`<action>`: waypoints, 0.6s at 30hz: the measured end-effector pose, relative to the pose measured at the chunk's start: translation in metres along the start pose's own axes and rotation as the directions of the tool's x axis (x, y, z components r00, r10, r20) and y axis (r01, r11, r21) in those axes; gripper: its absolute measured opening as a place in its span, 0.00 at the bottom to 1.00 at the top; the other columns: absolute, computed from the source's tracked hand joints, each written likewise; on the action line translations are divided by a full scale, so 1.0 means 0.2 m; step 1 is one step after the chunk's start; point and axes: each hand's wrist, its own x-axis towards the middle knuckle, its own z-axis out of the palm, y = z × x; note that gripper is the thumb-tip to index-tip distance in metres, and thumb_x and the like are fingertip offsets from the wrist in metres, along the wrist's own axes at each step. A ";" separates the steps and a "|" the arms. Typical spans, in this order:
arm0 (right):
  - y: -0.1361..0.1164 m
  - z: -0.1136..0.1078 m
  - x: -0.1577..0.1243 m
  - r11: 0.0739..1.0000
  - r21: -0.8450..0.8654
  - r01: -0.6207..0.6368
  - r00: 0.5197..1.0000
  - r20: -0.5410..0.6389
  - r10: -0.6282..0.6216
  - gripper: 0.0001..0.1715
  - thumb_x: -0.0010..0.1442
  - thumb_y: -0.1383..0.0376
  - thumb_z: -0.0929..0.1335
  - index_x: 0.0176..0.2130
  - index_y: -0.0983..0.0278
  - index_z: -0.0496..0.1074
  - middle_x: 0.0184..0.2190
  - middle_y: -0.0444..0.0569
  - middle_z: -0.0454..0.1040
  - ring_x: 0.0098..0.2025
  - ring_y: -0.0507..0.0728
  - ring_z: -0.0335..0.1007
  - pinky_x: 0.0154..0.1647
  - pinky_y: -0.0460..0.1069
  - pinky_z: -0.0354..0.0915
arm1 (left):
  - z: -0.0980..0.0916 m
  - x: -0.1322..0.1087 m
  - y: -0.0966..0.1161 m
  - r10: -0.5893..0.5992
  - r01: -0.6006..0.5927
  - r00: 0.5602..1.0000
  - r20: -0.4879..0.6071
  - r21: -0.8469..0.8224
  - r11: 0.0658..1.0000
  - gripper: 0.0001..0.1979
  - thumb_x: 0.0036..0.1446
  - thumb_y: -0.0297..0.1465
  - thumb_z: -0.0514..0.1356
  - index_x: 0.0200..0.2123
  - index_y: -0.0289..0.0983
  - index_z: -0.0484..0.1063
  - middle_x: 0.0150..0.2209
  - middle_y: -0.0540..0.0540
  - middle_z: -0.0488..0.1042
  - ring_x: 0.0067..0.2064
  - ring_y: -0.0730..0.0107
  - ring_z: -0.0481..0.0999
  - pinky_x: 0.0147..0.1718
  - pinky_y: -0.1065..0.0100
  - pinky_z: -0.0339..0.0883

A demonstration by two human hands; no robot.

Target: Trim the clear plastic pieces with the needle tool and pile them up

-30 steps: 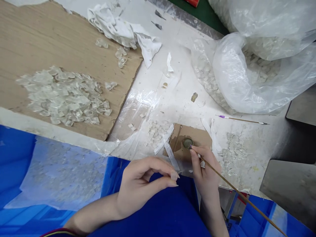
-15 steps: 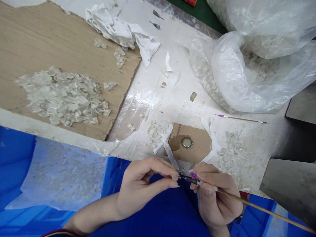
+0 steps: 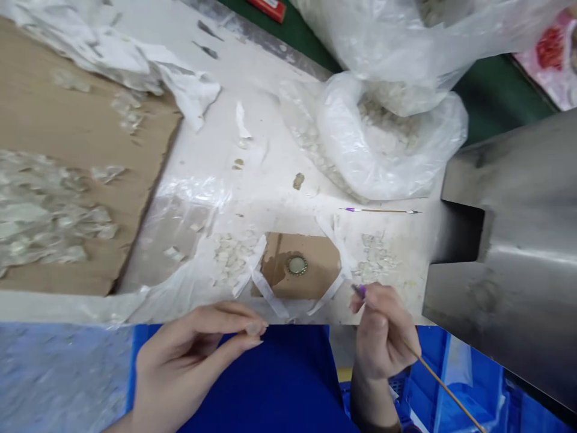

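**A:** Left hand?

**B:** Curled, not spread. Thumb and fingertips close together, just above a dark blue cloth. Anything in that pinch? Too small to tell.

**A:** And the right hand?

**B:** Fingers shut tight, pinching a long thin wooden stick. Purple end up by the fingers, long end sloping down past the table edge.

**A:** Where's the little round thing?

**B:** A round metal cap with a bumpy gold edge, lying flat in the middle of a brown cardboard patch. Not touching either hand, but nearer the right one. White tape strips across the patch's lower corners.

**A:** Anything else close by?

**B:** Small white chips just left of the patch. Clear glass bits just right of it. Another thin stick lying farther up, with a purple end too.

**A:** And farther off?

**B:** A big heap of clear glass pieces on wide cardboard at the left. A puffy plastic bag full of glass bits at the top. A grey metal shape at the right, and a blue bin below it.
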 end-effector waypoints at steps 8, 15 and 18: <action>0.22 -0.22 0.07 0.927 -0.373 0.039 0.998 0.066 -0.016 0.05 0.64 0.70 0.70 0.38 0.59 0.73 0.37 0.51 0.82 0.37 0.60 0.78 0.35 0.53 0.73 | 0.05 0.00 -0.01 0.035 -0.038 0.995 0.093 0.023 0.999 0.06 0.53 0.29 0.74 0.29 0.43 0.80 0.26 0.54 0.85 0.28 0.69 0.86 0.30 0.79 0.82; 0.25 -0.19 0.06 0.902 -0.425 0.073 0.972 0.233 0.031 0.07 0.68 0.68 0.67 0.36 0.59 0.71 0.42 0.53 0.80 0.38 0.60 0.76 0.38 0.55 0.74 | 0.08 0.01 0.00 0.028 -0.030 0.997 0.065 0.031 0.999 0.08 0.51 0.26 0.74 0.29 0.43 0.80 0.26 0.55 0.85 0.28 0.69 0.86 0.30 0.80 0.82; 0.28 -0.20 0.08 0.905 -0.423 0.057 0.977 0.209 0.036 0.07 0.69 0.64 0.67 0.36 0.59 0.72 0.37 0.51 0.78 0.36 0.59 0.76 0.33 0.52 0.73 | 0.08 0.00 0.01 0.019 -0.019 0.998 0.057 0.012 1.000 0.09 0.50 0.25 0.74 0.28 0.43 0.80 0.26 0.56 0.85 0.29 0.72 0.85 0.30 0.83 0.80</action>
